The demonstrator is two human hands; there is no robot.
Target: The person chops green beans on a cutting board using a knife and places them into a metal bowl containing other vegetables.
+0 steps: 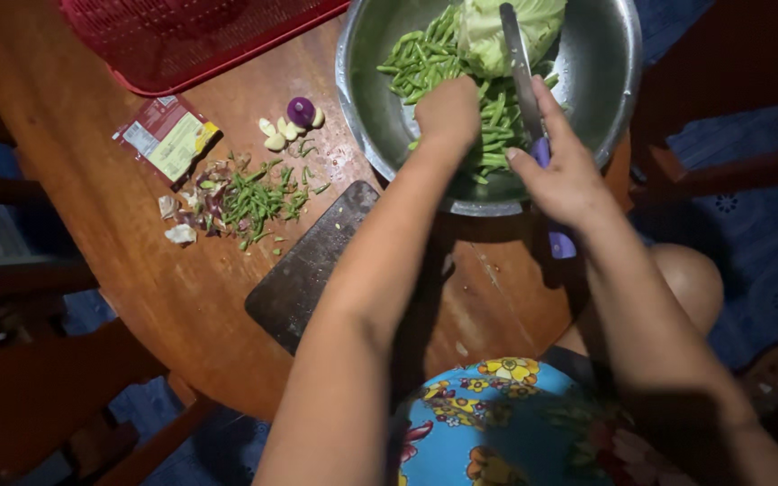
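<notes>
Head cam, looking straight down: the left hand [447, 112] is reaching into the steel bowl [610, 85], fingers curled down into the green beans [429, 67], probably gathering a bunch, though I can't tell exactly what it's pinching. The right hand [565, 180] is holding a purple-handled knife [522, 76], fingers wrapped tight, forefinger along the blade, which is lying over the cabbage [506, 31]. The dark cutting board [308, 270] is sitting just beside the bowl, handy for chopping, with bean trimmings [258, 202], garlic cloves [276, 135] and a shallot [300, 111] pushed aside.

Wooden table [137, 243] w/ steel bowl [601, 81], dark cutting board [303, 270], red tray [182, 36], veg scraps [245, 202], packet [168, 135].
</notes>
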